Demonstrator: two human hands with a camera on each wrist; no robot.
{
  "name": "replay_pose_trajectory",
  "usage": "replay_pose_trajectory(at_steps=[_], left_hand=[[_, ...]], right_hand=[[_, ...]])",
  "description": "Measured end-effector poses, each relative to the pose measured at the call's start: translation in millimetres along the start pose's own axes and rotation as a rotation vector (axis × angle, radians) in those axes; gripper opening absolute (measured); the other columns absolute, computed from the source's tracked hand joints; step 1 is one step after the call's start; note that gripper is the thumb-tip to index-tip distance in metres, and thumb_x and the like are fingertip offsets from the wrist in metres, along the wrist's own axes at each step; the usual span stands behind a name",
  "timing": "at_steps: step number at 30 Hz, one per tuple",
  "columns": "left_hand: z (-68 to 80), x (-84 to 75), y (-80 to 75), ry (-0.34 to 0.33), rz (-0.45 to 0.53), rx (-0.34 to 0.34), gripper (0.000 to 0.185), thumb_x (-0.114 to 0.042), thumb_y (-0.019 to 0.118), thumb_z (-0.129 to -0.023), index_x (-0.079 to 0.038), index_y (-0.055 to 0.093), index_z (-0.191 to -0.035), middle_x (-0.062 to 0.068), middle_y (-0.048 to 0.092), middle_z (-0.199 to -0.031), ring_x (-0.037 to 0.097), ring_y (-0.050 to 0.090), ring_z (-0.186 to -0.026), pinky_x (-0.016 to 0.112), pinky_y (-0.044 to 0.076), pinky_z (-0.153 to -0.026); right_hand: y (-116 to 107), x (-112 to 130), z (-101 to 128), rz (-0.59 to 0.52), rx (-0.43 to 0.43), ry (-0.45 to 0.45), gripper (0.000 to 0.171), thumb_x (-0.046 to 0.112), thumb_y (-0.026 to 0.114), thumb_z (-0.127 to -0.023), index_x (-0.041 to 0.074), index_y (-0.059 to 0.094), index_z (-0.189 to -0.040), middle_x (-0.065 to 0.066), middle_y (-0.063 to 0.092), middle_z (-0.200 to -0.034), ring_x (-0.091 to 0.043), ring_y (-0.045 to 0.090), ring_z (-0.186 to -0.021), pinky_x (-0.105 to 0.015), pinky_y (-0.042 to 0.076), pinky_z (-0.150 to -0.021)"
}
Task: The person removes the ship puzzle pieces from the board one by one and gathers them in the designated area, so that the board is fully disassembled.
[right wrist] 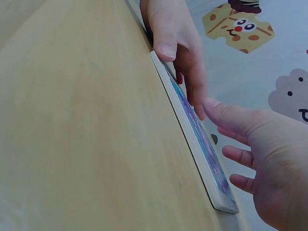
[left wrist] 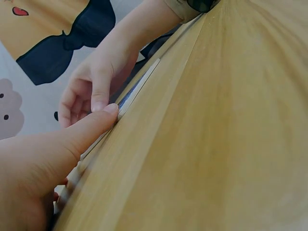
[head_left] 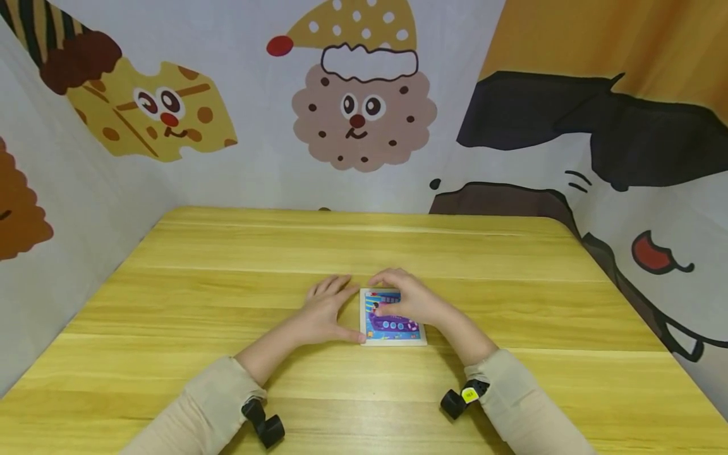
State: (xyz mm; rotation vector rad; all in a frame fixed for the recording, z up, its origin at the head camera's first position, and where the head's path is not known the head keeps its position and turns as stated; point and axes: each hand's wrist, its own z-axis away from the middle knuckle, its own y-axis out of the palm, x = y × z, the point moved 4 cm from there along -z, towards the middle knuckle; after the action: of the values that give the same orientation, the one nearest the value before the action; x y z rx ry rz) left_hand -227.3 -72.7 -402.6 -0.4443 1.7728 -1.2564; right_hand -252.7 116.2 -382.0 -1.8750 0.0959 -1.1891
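Note:
A thin square picture board (head_left: 392, 333) lies flat on the wooden table, with a pale border and a cartoon of a purple vessel on blue. My left hand (head_left: 323, 316) is spread at its left side, the thumb touching the near left corner and the fingers reaching toward the far left corner. Over the board's far right part is my right hand (head_left: 418, 302), its thumb above the picture and its fingers loosely bent near the far edge; part of the picture is hidden beneath it. The right wrist view shows the board's pale thick edge (right wrist: 192, 149).
The wooden table (head_left: 227, 253) extends on all sides of the board. Behind it hangs a white curtain (head_left: 250, 183) with cartoon figures. Black wrist devices (head_left: 264, 426) sit at both beige sleeves (head_left: 529, 398).

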Motion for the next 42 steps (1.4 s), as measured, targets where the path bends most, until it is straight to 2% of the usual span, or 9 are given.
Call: replay_pose_trajectory(at_steps=[18, 42], left_hand=[[0.0, 1.1, 0.4, -0.007, -0.023, 0.017, 0.105, -0.072, 0.068, -0.069, -0.008, 0.038, -0.147, 0.017, 0.019, -0.156, 0.039, 0.013, -0.140, 0.059, 0.008, -0.109], [-1.5, -0.2, 0.9, -0.015, -0.030, 0.018, 0.104, -0.071, 0.069, -0.068, -0.009, 0.039, -0.147, 0.017, 0.020, -0.156, 0.038, 0.013, -0.141, 0.059, 0.008, -0.109]], right_hand=[[4.0, -10.6, -11.1, 0.158, 0.077, -0.073, 0.047, 0.031, 0.076, -0.082, 0.014, 0.063, -0.123, 0.000, 0.058, -0.122, -0.022, 0.046, -0.116, -0.051, 0.031, -0.100], [0.3, -12.6, -22.8, 0.122, 0.196, 0.006, 0.046, 0.036, 0.080, -0.077, 0.017, 0.065, -0.115, 0.007, 0.057, -0.114, -0.017, 0.048, -0.111, -0.044, 0.038, -0.096]])
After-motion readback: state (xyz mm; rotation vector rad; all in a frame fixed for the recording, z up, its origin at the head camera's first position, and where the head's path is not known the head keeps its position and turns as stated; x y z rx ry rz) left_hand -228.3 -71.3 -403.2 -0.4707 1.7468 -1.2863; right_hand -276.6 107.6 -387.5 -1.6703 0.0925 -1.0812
